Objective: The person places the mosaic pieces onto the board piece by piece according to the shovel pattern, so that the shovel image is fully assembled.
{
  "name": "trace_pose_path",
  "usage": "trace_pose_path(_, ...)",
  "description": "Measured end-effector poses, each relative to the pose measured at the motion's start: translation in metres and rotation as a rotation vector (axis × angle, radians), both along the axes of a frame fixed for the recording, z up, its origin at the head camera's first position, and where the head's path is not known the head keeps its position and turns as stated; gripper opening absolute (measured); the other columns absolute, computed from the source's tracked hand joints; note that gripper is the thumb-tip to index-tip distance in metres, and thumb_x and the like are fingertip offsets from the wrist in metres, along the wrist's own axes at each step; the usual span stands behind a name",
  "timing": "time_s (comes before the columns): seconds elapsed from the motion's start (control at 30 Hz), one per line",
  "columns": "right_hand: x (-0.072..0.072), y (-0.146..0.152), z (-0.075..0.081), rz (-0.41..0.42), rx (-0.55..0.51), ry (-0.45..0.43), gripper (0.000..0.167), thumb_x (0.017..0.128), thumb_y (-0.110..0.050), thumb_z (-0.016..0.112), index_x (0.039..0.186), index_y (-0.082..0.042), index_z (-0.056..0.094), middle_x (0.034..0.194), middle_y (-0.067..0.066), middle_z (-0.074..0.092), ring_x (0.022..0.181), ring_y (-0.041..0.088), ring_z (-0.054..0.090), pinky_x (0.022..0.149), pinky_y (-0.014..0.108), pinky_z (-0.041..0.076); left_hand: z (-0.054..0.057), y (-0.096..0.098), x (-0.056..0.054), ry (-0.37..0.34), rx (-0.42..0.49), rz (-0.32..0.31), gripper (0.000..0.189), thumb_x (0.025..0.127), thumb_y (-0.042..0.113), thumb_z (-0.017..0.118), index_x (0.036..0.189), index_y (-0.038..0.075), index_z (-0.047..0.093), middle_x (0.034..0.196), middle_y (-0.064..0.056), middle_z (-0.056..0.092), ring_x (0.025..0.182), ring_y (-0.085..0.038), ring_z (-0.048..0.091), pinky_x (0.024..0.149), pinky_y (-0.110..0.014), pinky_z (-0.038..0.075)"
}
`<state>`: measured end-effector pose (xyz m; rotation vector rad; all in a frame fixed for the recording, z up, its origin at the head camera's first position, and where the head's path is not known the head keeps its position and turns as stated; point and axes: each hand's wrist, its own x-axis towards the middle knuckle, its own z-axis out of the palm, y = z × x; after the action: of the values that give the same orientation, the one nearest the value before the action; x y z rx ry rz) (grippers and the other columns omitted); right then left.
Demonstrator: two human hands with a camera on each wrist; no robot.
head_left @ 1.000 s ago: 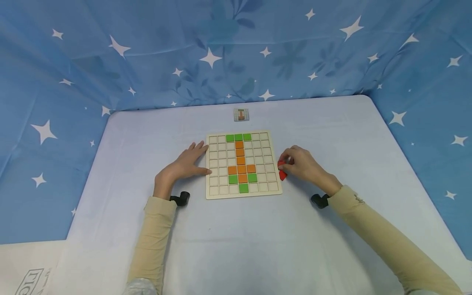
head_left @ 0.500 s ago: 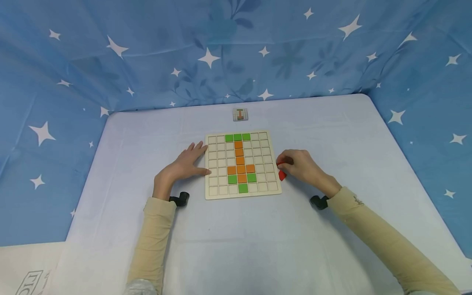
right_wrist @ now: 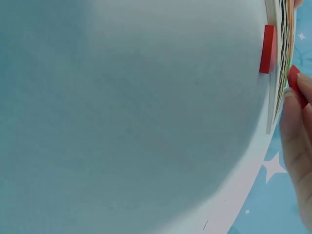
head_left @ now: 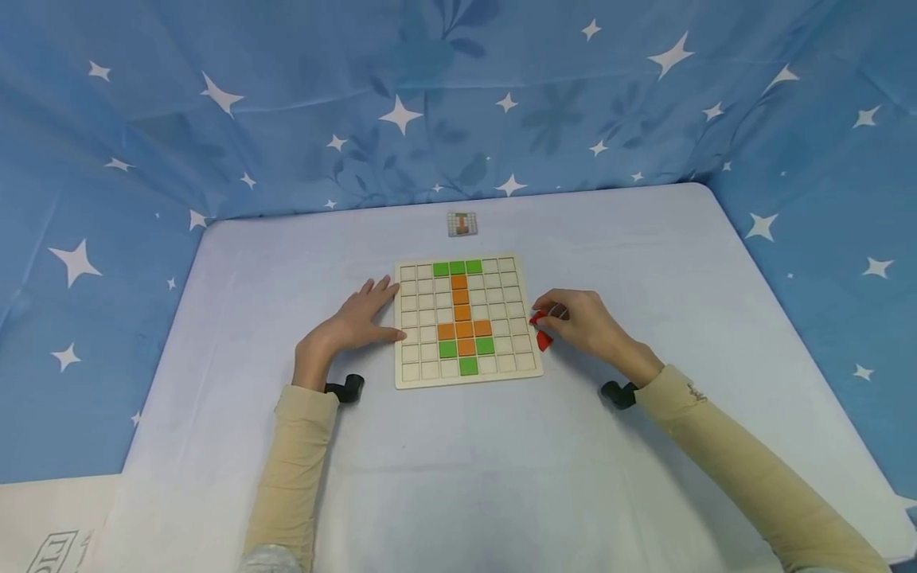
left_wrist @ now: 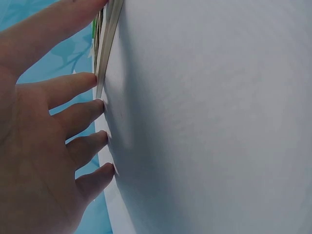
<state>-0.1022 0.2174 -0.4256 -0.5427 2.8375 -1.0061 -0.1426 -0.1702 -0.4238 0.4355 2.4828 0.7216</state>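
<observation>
A pale square grid board [head_left: 509, 328] lies on the white table, with green and orange square tiles in its middle columns. My left hand [head_left: 356, 320] rests at the board's left edge, fingers spread, with thumb tip and fingertips right at the rim. In the right wrist view, a red tile [right_wrist: 295, 84] is pinched between thumb and fingers. My right hand [head_left: 583, 322] holds this tile close to the board's right edge. Below the hand, a second red tile [head_left: 544, 341] lies beside that edge; the right wrist view shows this tile [right_wrist: 266, 49] against the board's side.
A small card [head_left: 462, 224] with a printed grid pattern lies behind the board. Blue star-patterned cloth [head_left: 458, 95] hangs around the table's back and sides. Black wrist cameras [head_left: 347, 389] sit at both wrists.
My right hand has drawn one red tile up from beside the other and now pinches it at the board's edge. The left hand stays put. The head view has shifted slightly.
</observation>
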Motion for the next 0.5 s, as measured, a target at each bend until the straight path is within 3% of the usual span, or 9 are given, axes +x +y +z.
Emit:
trace_pose_path(0.17,0.0041,-0.0029,0.0031,-0.003,-0.044,-0.016,0.015,0.089,-0.001,0.078,0.103,-0.005,0.076,0.097,0.008,0.078,0.086,0.023,0.074,0.08,0.039,0.062,0.0003,0.0004,-0.0002,0.008,0.0,-0.01,0.097,0.093,0.034,0.076,0.165,0.007,0.019,0.174,-0.014,0.004,0.161,-0.036,-0.006,0.13,-0.055,0.0)
trace_pose_path(0.33,0.0074,-0.0062,0.0056,-0.007,-0.077,-0.085,0.014,0.09,-0.001,0.076,0.102,-0.007,0.077,0.096,0.005,0.078,0.082,0.019,0.073,0.072,0.028,0.059,-0.0001,0.0004,0.0003,0.006,-0.007,-0.009,0.097,0.093,0.034,0.076,0.166,0.007,0.018,0.174,-0.014,0.003,0.16,-0.036,-0.006,0.13,-0.055,-0.001)
trace_pose_path(0.5,0.0095,-0.0099,0.0062,0.021,-0.138,-0.162,0.013,0.091,-0.002,0.075,0.103,-0.006,0.076,0.093,0.005,0.078,0.074,0.022,0.071,0.065,0.027,0.059,-0.0015,0.0001,-0.0002,0.007,-0.005,-0.009,0.096,0.094,0.034,0.075,0.166,0.007,0.017,0.174,-0.015,0.003,0.16,-0.037,-0.007,0.13,-0.055,-0.001)
